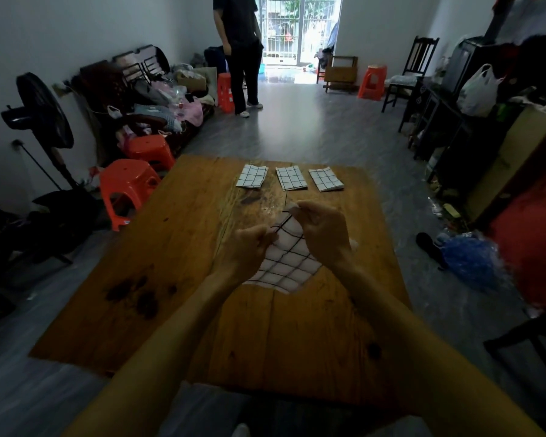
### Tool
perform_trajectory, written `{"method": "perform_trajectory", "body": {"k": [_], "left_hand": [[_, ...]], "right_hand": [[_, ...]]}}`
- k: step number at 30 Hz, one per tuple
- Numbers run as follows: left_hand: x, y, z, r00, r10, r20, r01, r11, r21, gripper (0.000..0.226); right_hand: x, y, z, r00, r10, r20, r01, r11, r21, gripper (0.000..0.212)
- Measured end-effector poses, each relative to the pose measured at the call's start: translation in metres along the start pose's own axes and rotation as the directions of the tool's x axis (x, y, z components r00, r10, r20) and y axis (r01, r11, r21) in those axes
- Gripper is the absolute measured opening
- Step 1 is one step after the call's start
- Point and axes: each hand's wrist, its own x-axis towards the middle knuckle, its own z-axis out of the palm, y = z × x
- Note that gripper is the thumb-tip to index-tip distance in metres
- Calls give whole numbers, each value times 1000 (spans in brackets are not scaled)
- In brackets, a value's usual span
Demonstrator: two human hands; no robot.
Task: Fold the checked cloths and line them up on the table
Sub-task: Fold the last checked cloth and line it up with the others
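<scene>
Left hand (249,244) and right hand (323,230) pinch checked cloth (284,266) | three folded cloths (289,178) lined up on table (158,247)

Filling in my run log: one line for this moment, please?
folded cloths: three in row | left hand, right hand: pinching open cloth | table

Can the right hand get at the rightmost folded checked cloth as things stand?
Probably yes, but not yet. Bare wooden table lies between the right hand and the rightmost folded checked cloth, nothing blocking. But that hand, like the left hand, grips the unfolded checked cloth, so it must let go first.
</scene>
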Motion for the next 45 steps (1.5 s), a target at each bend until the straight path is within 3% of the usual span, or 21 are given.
{"method": "perform_trajectory", "body": {"k": [6, 10, 13, 17, 22, 26, 28, 32, 37, 42, 45], "left_hand": [[-12, -19, -3, 982, -184, 53, 182, 982, 43, 24], [-8, -14, -11, 978, -198, 65, 204, 975, -90, 20], [-5, -11, -12, 973, -226, 57, 232, 956, -180, 18], [3, -9, -12, 971, -235, 46, 240, 958, -158, 35], [9, -2, -12, 958, -285, 36, 286, 933, -217, 35], [13, 5, -15, 932, -360, -32, 328, 881, -340, 13], [14, 8, -17, 941, -337, -8, 311, 877, -365, 11], [17, 12, -21, 979, -196, 59, 205, 940, -273, 17], [17, 16, -26, 992, -31, 123, 60, 969, -239, 18], [17, 17, -27, 982, -52, 184, 101, 958, -267, 22], [16, 15, -23, 978, -136, 158, 178, 941, -289, 44]], "right_hand": [[1, 0, -1, 1000, 4, -10, -4, 1000, 0, 15], [3, 2, 2, 991, 74, -114, -67, 996, 61, 17], [4, -1, 3, 993, 51, -103, -45, 997, 62, 17], [0, -2, 5, 996, 33, -78, -25, 995, 101, 18], [-7, -5, 2, 996, 24, -88, -11, 989, 147, 16], [-16, -7, -1, 990, 131, 58, -141, 956, 256, 49], [-19, -5, -1, 980, 168, 103, -189, 951, 244, 46], [-17, 8, 7, 990, 124, 69, -127, 991, 40, 15], [-14, 16, 15, 974, 85, 210, -61, 991, -120, 32], [-15, 21, 17, 966, 134, 221, -120, 990, -75, 19], [-15, 25, 17, 961, 183, 210, -170, 982, -79, 16]]}}
